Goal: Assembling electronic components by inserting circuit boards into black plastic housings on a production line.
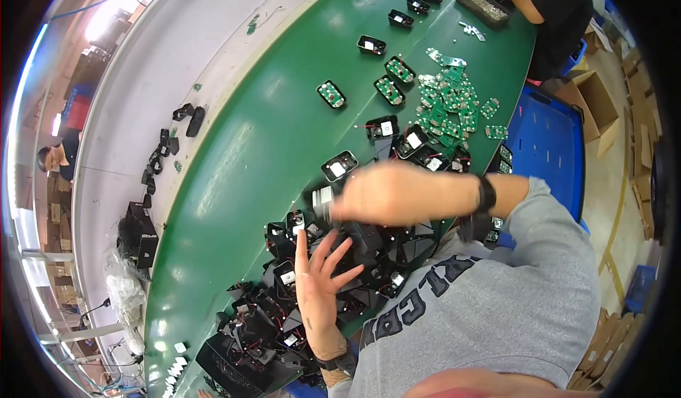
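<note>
My right hand (386, 194), blurred by motion, reaches across from the right with its fingers curled. At its fingertips is a smeared black plastic case (323, 199) with a white block inside, which it appears to grip. My left hand (320, 284) is raised with fingers spread and nothing in it, above a heap of black plastic cases (284, 320) with thin red wires. Just beyond my right hand, an open black case (339, 165) lies on the green table. Farther off, a black case holding a green circuit board (330, 94) sits by itself.
A pile of loose green circuit boards (450, 100) spreads over the table (234, 128) at the far right. Several black cases (401, 18) form a row toward the back. A co-worker (560, 15) is at the top right, near a blue bin (550, 150). White blocks (175, 373) lie lower left.
</note>
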`<control>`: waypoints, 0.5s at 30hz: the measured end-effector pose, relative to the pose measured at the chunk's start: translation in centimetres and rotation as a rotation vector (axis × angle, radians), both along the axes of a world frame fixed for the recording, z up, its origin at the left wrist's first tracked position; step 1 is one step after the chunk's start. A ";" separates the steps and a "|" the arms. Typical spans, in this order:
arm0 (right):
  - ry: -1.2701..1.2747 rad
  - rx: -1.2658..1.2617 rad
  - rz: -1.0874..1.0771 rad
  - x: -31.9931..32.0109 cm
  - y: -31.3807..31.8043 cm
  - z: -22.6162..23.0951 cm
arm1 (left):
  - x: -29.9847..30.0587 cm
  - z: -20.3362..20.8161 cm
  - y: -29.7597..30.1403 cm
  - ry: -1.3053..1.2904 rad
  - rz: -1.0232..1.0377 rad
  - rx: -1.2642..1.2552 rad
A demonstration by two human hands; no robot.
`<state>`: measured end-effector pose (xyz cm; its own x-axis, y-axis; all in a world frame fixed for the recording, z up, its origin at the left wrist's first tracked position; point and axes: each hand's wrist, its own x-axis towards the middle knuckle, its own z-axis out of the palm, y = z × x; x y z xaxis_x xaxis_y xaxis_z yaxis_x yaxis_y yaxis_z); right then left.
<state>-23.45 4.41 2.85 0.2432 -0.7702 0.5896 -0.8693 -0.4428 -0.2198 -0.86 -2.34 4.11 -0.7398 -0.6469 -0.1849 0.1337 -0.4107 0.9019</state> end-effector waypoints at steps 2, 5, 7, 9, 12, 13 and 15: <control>-0.118 -0.019 0.311 2.6 1.4 -0.9 | -0.4 -0.4 0.2 -0.161 -0.075 -0.055; -0.201 0.034 0.397 2.4 2.1 -1.9 | -0.8 -1.5 0.8 -0.122 -0.016 -0.074; -0.308 0.174 0.440 1.7 2.7 -1.4 | -0.9 -1.8 1.0 -0.103 -0.009 -0.066; -0.289 0.133 0.396 1.9 2.7 -2.0 | -1.2 -2.1 0.8 -0.130 -0.041 -0.204; -0.317 0.082 0.345 2.2 2.7 -2.1 | -1.1 -2.5 0.5 -0.216 -0.052 -0.368; -0.370 0.074 0.348 2.3 2.8 -2.1 | -1.2 -1.9 1.0 -0.221 -0.032 -0.314; -0.419 0.057 0.297 0.9 2.9 -1.9 | -0.5 -2.9 0.7 -0.253 0.001 -0.357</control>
